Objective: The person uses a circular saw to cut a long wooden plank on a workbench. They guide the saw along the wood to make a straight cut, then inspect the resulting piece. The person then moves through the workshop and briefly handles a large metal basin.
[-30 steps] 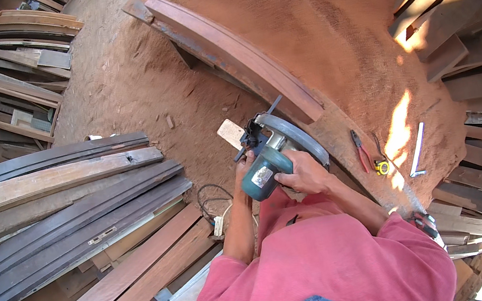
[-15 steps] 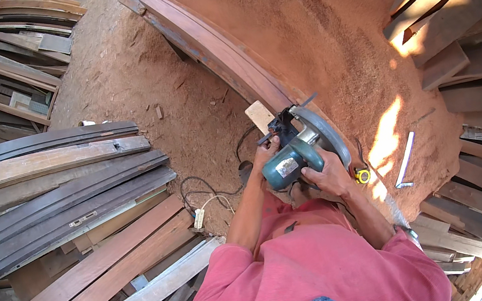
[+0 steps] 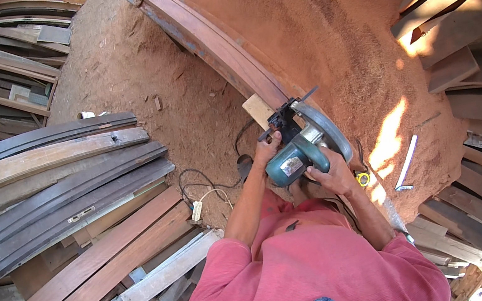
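Note:
I hold a green circular saw (image 3: 286, 167) over the near end of a long reddish wooden plank (image 3: 206, 33). My right hand (image 3: 334, 173) is closed around its rear handle. My left hand (image 3: 268, 148) is closed on the saw's front part, by the dark base fittings; its exact grip is partly hidden. The saw's curved grey blade guard (image 3: 326, 125) faces right, and the blade itself cannot be made out. A pale wood block (image 3: 258, 110) sits against the plank's left side, just beyond my left hand.
Stacked boards (image 3: 53, 158) lie at the left, and more timber (image 3: 461, 68) leans along the right. Reddish sawdust (image 3: 329, 29) covers the ground right of the plank. A yellow tape measure (image 3: 363, 179) and a white-and-blue square (image 3: 408, 162) lie to the right. A cable with a white socket (image 3: 197, 211) runs at the left.
The saw and both hands appear slightly farther right and a little lower in the picture. The view itself has shifted a little. Both hands keep their hold.

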A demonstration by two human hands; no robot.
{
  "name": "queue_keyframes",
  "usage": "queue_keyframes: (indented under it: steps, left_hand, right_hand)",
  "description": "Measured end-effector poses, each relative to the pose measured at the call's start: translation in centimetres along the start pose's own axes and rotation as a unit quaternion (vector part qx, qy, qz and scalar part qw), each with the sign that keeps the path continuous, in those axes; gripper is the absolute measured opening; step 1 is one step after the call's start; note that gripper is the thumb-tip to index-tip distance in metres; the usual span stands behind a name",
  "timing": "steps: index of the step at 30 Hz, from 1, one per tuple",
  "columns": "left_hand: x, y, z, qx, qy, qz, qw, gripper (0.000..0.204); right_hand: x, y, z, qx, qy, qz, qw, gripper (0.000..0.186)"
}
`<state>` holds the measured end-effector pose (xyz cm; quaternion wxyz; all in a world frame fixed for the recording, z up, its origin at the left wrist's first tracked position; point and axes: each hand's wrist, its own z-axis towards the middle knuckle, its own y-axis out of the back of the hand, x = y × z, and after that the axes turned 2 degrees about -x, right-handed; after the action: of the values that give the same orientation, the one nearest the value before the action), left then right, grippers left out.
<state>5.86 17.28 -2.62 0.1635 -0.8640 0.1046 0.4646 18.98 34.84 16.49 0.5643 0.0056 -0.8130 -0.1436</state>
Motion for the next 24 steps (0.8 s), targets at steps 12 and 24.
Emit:
queue_keyframes:
  steps: [12,24]
  left_hand:
    - [1.9,1.3,1.2,-0.013,-0.022,0.063,0.998,0.061]
    - [0.8,1.0,1.2,-0.04,-0.053,0.081,0.995,0.066]
  right_hand:
    - [-1.7,-0.2,0.3,0.026,-0.001,0.021,0.999,0.032]
    - [-2.6,-0.6,0.9,0.009,0.039,0.019,0.999,0.024]
